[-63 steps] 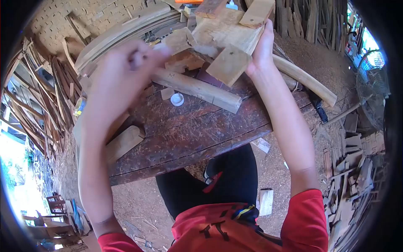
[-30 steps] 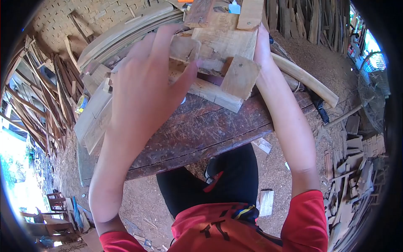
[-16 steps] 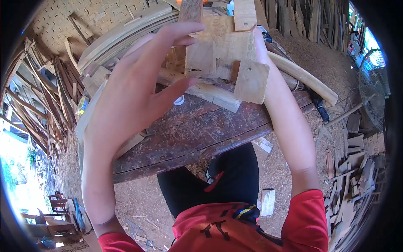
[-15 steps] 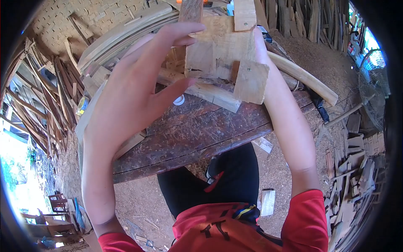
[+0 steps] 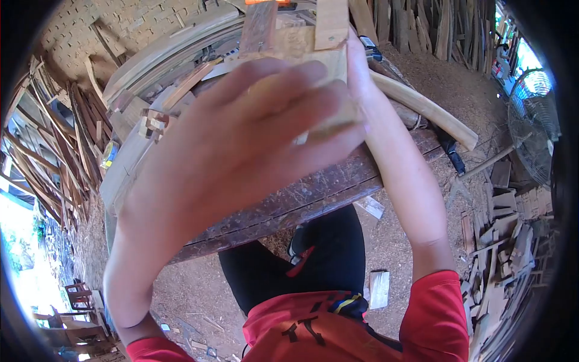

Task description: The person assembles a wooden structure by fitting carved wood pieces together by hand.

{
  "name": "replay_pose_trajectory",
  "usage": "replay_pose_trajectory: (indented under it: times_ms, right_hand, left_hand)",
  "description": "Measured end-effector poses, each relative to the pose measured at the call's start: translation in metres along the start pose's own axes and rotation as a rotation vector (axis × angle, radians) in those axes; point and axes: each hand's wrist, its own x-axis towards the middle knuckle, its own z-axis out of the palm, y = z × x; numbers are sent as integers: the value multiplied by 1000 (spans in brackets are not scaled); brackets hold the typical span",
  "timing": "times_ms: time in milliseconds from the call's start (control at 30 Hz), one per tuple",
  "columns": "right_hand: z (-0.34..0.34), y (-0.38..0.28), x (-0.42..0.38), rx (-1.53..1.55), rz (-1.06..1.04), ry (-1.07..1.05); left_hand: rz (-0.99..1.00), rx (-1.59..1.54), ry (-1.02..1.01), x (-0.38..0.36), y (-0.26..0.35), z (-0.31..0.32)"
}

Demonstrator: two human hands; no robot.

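A pale wooden piece (image 5: 332, 59), with a narrower strip (image 5: 331, 24) fixed to it by a screw, is held up over the front of the workbench. My right hand (image 5: 357, 67) grips it from the right side, its fingers mostly hidden behind the wood. My left hand (image 5: 259, 130) passes in front of the lower part of the piece, blurred by motion, fingers stretched and apart. It covers much of the wood and holds nothing that shows.
The dark workbench (image 5: 307, 196) carries a curved wooden length (image 5: 422, 107) at right, small wood blocks (image 5: 154, 123) and a tape measure (image 5: 110, 152) at left. Offcuts (image 5: 512, 253) are heaped on the floor at right, near a fan (image 5: 534, 123). Planks lean at the back.
My left hand has swung right and across the front of the wooden piece, covering its lower part. The right hand keeps its grip. The whole view has shifted slightly.
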Motion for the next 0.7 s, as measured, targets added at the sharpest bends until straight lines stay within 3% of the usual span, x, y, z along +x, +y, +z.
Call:
replay_pose_trajectory:
  times_ms: [200,333,500,700]
  right_hand:
    - [5,1,-2,37,21,-32]
    - [10,-3,-8,39,65,53]
    - [12,-1,-10,63,43,32]
    - [19,-3,-12,35,1,27]
  left_hand:
    - [68,-14,-245,25,3,-18]
    - [-48,-109,-263,30,2,-14]
    - [14,-145,-174,25,-6,-8]
    - [7,-111,-243,28,-9,-11]
